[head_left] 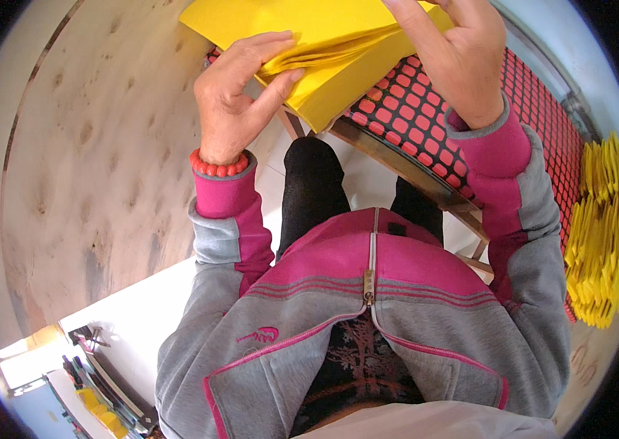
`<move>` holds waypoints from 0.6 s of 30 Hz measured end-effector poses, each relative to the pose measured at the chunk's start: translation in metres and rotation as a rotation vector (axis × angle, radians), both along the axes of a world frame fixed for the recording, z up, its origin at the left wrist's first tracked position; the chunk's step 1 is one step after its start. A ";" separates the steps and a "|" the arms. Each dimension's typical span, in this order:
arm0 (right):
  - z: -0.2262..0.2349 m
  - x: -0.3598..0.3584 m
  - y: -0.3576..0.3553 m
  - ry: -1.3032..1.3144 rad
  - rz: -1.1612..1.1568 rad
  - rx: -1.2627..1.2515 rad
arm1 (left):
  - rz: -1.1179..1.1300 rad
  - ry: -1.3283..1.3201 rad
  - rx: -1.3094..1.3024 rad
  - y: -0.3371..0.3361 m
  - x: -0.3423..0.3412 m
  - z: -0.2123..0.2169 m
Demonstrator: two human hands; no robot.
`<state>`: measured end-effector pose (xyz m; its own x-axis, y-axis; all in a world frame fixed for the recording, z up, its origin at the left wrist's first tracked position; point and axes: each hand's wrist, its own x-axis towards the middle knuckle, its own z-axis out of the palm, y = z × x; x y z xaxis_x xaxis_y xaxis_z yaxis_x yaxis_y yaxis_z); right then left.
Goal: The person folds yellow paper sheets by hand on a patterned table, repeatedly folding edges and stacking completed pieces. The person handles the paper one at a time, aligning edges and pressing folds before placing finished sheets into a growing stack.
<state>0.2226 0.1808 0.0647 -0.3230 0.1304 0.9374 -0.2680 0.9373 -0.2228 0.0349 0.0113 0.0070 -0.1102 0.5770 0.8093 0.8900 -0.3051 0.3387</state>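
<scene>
A wad of folded yellow paper sheets lies at the top of the view, several layers fanned at its near edge. My left hand, with a red bead bracelet at the wrist, pinches these layers between thumb and fingers. At the upper right my right hand grips the far right part of the paper, its thumb and fingers on either side of a yellow edge. The tips of its fingers run out of the picture. Beneath the paper is a surface covered in a red-and-black checked pattern.
A pale wooden board fills the left side. At the far right hang or stand bundles of folded yellow paper. A wooden frame edge runs below the checked surface, close above my knees. Shelf-like items show at lower left.
</scene>
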 end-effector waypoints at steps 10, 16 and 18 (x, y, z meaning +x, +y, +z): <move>0.007 0.013 0.003 -0.345 0.262 -0.029 | 0.019 -0.056 -0.047 0.001 0.003 0.004; -0.013 0.005 -0.019 -0.453 0.198 0.256 | -0.078 -0.486 -0.050 0.003 -0.003 -0.009; -0.022 -0.001 -0.024 -0.435 0.111 0.315 | -0.081 -0.516 -0.005 0.007 -0.003 -0.015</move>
